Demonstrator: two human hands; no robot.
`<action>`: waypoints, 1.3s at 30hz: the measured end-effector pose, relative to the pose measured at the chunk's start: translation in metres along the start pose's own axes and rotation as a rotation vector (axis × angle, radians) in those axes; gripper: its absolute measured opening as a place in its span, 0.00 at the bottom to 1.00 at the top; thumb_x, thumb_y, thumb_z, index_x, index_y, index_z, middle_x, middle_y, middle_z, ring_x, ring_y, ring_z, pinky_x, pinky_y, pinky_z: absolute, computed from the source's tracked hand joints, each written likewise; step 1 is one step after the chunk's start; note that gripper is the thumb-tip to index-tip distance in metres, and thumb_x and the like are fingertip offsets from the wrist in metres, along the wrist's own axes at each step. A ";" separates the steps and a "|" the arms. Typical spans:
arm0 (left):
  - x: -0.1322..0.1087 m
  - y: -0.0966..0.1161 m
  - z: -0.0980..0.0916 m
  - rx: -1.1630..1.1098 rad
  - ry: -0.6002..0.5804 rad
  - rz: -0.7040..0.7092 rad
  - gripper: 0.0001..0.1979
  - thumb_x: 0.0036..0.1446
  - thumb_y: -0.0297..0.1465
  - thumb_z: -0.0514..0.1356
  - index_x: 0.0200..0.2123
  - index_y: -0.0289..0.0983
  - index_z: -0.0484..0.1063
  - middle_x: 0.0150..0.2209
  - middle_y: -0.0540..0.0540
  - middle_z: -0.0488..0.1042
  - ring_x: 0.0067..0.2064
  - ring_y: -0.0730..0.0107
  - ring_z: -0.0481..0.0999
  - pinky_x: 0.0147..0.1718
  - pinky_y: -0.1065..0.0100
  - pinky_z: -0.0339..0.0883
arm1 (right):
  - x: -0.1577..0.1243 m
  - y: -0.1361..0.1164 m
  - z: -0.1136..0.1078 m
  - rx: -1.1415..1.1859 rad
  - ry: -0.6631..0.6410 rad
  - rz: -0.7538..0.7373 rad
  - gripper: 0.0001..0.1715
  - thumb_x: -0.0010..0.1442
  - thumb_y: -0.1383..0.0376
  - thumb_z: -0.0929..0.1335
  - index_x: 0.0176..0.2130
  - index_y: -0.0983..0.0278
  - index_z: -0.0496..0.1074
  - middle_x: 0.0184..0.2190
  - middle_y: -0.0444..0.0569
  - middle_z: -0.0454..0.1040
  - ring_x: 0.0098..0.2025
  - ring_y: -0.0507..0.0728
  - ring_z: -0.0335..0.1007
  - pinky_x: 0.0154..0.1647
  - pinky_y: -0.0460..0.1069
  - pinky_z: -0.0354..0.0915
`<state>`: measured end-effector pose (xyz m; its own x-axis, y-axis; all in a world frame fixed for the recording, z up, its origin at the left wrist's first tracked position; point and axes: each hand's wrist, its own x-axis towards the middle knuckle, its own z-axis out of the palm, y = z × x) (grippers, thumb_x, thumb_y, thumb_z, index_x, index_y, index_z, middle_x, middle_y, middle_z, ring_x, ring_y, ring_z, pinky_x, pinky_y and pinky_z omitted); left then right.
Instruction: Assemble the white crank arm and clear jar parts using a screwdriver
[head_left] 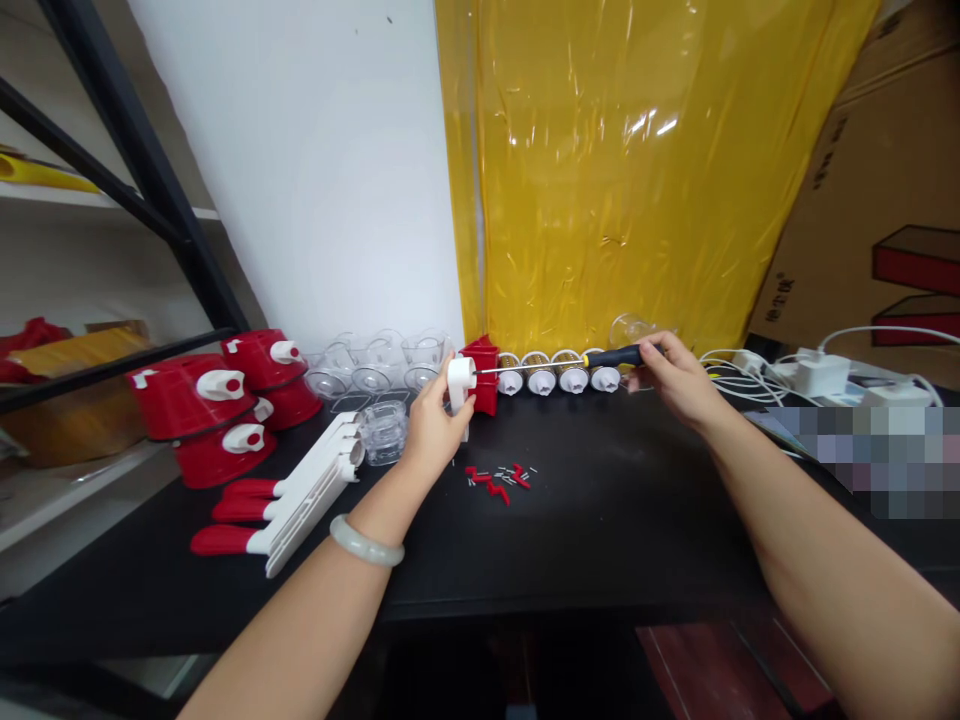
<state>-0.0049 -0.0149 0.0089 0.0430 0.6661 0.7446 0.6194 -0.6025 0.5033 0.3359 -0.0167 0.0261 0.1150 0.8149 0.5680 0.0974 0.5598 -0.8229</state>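
Observation:
My left hand is closed around a white plastic part, held upright above the black table. In my right hand is a screwdriver with a dark handle and a yellow collar. Its long shaft points left, and the tip meets or nearly meets the white part's right side; exact contact is too small to tell. Just behind the white part stands a red flared piece. Below my hands lie several small red plastic pieces among scattered screws.
At left stand stacked red housings with white knobs, then white parts with red handles. Clear cups and stacked clear rings sit near my left hand. White-ended drums line the back. White cables and adapters lie right.

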 end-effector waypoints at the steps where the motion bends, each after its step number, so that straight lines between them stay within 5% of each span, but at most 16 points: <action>1: 0.000 0.001 0.000 -0.006 -0.003 0.004 0.35 0.55 0.29 0.63 0.66 0.39 0.60 0.51 0.41 0.77 0.45 0.59 0.78 0.49 0.60 0.71 | -0.001 -0.001 0.000 -0.033 0.000 0.000 0.25 0.55 0.42 0.69 0.33 0.58 0.62 0.17 0.38 0.67 0.16 0.52 0.64 0.20 0.48 0.64; 5: 0.000 0.003 -0.001 0.018 -0.009 0.005 0.34 0.55 0.29 0.63 0.65 0.39 0.61 0.47 0.42 0.77 0.44 0.59 0.78 0.48 0.60 0.71 | -0.002 -0.001 -0.001 -0.204 -0.003 0.029 0.27 0.60 0.40 0.64 0.28 0.59 0.60 0.10 0.37 0.58 0.10 0.50 0.53 0.12 0.47 0.52; 11: -0.001 0.002 -0.001 0.019 -0.007 0.008 0.34 0.55 0.29 0.63 0.66 0.39 0.60 0.47 0.42 0.77 0.42 0.61 0.78 0.47 0.61 0.71 | 0.005 0.010 0.002 0.001 0.077 0.054 0.18 0.55 0.47 0.69 0.34 0.57 0.65 0.27 0.42 0.74 0.22 0.56 0.72 0.24 0.54 0.71; 16: 0.000 0.000 -0.001 0.017 0.001 0.008 0.36 0.55 0.29 0.63 0.66 0.38 0.59 0.50 0.41 0.77 0.43 0.60 0.78 0.48 0.60 0.71 | 0.003 0.007 0.003 0.097 -0.016 0.063 0.21 0.51 0.50 0.72 0.40 0.56 0.66 0.33 0.43 0.76 0.31 0.58 0.77 0.34 0.57 0.74; 20: 0.000 0.002 -0.002 0.000 -0.001 0.007 0.35 0.55 0.29 0.63 0.66 0.38 0.60 0.52 0.41 0.76 0.46 0.59 0.78 0.50 0.60 0.71 | -0.001 -0.002 0.002 0.016 0.025 0.025 0.27 0.48 0.43 0.73 0.36 0.58 0.68 0.26 0.43 0.75 0.24 0.56 0.73 0.28 0.53 0.72; 25: -0.001 0.004 -0.002 0.012 -0.029 0.006 0.33 0.55 0.29 0.63 0.65 0.38 0.62 0.48 0.41 0.77 0.43 0.59 0.78 0.48 0.59 0.71 | -0.005 -0.008 0.002 -0.277 0.070 0.028 0.28 0.59 0.40 0.65 0.23 0.59 0.63 0.10 0.40 0.60 0.12 0.52 0.59 0.16 0.49 0.59; 28: -0.001 0.002 -0.001 0.024 -0.050 0.017 0.33 0.55 0.29 0.63 0.65 0.38 0.62 0.49 0.40 0.77 0.42 0.60 0.78 0.47 0.59 0.72 | -0.002 -0.003 0.004 -0.266 0.121 0.080 0.26 0.61 0.43 0.63 0.25 0.59 0.64 0.12 0.42 0.63 0.14 0.54 0.62 0.17 0.50 0.61; 31: 0.000 0.000 -0.001 0.040 -0.046 0.017 0.34 0.56 0.29 0.63 0.65 0.38 0.61 0.48 0.41 0.77 0.44 0.59 0.78 0.48 0.59 0.71 | 0.002 0.004 0.006 -0.036 0.154 0.112 0.16 0.56 0.49 0.69 0.33 0.57 0.67 0.25 0.42 0.73 0.22 0.56 0.72 0.25 0.54 0.71; 34: 0.001 -0.001 -0.002 0.049 -0.028 0.001 0.35 0.55 0.28 0.63 0.66 0.38 0.60 0.48 0.41 0.77 0.45 0.58 0.77 0.49 0.59 0.70 | 0.003 0.005 0.007 0.076 0.064 0.092 0.21 0.50 0.49 0.73 0.39 0.56 0.66 0.33 0.42 0.76 0.27 0.57 0.75 0.32 0.56 0.74; 39: 0.000 0.000 -0.002 0.019 -0.041 -0.005 0.34 0.55 0.27 0.63 0.65 0.38 0.61 0.50 0.41 0.76 0.44 0.60 0.78 0.48 0.61 0.70 | -0.004 -0.006 0.005 -0.083 0.016 0.032 0.26 0.52 0.40 0.70 0.34 0.58 0.64 0.19 0.41 0.72 0.19 0.55 0.70 0.25 0.51 0.70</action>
<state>-0.0065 -0.0161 0.0099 0.0722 0.6868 0.7232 0.6345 -0.5910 0.4980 0.3296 -0.0225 0.0291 0.1353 0.8295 0.5419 0.1748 0.5184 -0.8371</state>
